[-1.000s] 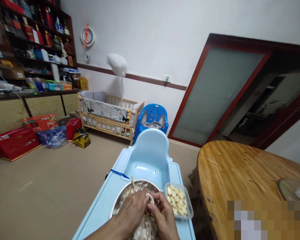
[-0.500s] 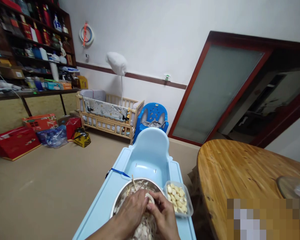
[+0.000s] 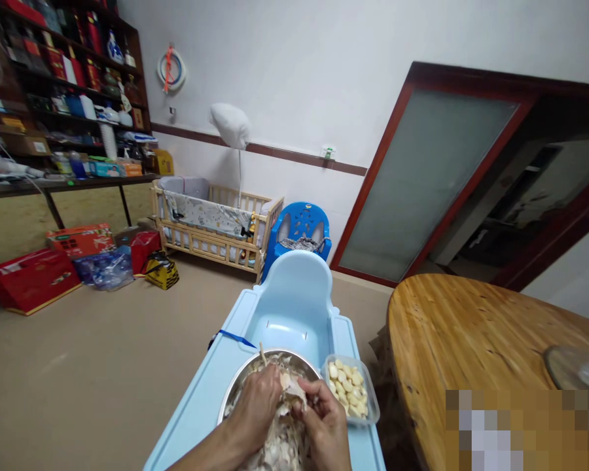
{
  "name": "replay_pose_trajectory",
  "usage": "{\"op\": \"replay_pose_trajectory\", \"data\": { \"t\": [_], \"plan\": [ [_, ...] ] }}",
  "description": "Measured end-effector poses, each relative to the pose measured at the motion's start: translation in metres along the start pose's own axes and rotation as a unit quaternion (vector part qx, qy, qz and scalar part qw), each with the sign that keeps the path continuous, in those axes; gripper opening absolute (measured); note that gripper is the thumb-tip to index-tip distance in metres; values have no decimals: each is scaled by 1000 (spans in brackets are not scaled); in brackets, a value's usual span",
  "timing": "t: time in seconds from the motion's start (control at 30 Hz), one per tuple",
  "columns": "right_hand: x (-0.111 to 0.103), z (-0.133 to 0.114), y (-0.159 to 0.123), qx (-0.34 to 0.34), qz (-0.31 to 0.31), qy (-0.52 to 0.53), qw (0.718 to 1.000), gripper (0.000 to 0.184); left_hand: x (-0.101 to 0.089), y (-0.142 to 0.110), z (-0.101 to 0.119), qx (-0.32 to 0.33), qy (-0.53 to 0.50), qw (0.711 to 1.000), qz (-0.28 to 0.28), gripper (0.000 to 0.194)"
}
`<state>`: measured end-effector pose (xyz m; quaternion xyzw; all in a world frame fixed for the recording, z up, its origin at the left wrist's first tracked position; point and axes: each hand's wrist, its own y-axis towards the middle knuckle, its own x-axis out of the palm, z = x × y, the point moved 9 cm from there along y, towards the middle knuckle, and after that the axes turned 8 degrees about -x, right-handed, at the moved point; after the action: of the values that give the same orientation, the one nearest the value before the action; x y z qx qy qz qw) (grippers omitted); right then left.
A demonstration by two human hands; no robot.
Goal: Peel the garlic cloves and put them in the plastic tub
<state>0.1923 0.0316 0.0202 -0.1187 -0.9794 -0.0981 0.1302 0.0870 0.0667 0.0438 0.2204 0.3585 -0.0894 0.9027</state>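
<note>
Both hands work over a round metal bowl heaped with garlic and papery skins. Between them is a pale piece of garlic with loose skin. My left hand is closed on its left side, and my right hand pinches its right side between thumb and fingers. A thin wooden stick pokes up at the bowl's far rim. Right of the bowl stands a clear plastic box holding many peeled garlic cloves.
Bowl and box rest on the tray of a light-blue child's chair. A round wooden table stands close on the right. Farther back are a blue chair, a wooden crib and red bags on the floor.
My hands have drawn slightly apart, and the skin on the garlic between them now spreads loose. My left fingers have curled in more. Bowl and box stay in place.
</note>
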Motion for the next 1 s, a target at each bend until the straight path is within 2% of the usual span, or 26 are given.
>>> {"op": "replay_pose_trajectory", "data": {
  "t": [0.2, 0.37, 0.47, 0.53, 0.63, 0.7, 0.8, 0.93, 1.0],
  "plan": [
    [-3, 7, 5, 43, -12, 48, 998, 34, -9, 2, -3, -11, -53, 999, -6, 36],
    [-12, 17, 4, 73, 7, 72, 995, 36, -6, -4, -3, 6, -42, 999, -13, 38],
    [-18, 22, 5, 70, 11, 5, 997, 37, -6, -7, -2, 12, -58, 998, -14, 37],
    [-19, 18, 7, 38, -4, -93, 995, 31, -7, -8, -3, 0, -65, 998, -17, 35],
    [-19, 6, 10, -20, -29, -278, 960, 22, -10, -8, -4, -11, -75, 997, -16, 33],
    [-19, 2, 10, -37, -42, -367, 929, 26, -11, -7, -5, -9, -81, 997, -9, 32],
    [-15, -5, 8, -67, -55, -405, 910, 30, -9, -7, -7, -4, -85, 996, -4, 31],
    [-8, -20, 6, -120, -46, -394, 910, 26, -7, -5, -5, -5, -93, 996, -8, 30],
    [0, -22, 6, -125, -66, -377, 915, 23, -9, -5, 0, 1, -105, 994, -13, 29]
  ]
}}
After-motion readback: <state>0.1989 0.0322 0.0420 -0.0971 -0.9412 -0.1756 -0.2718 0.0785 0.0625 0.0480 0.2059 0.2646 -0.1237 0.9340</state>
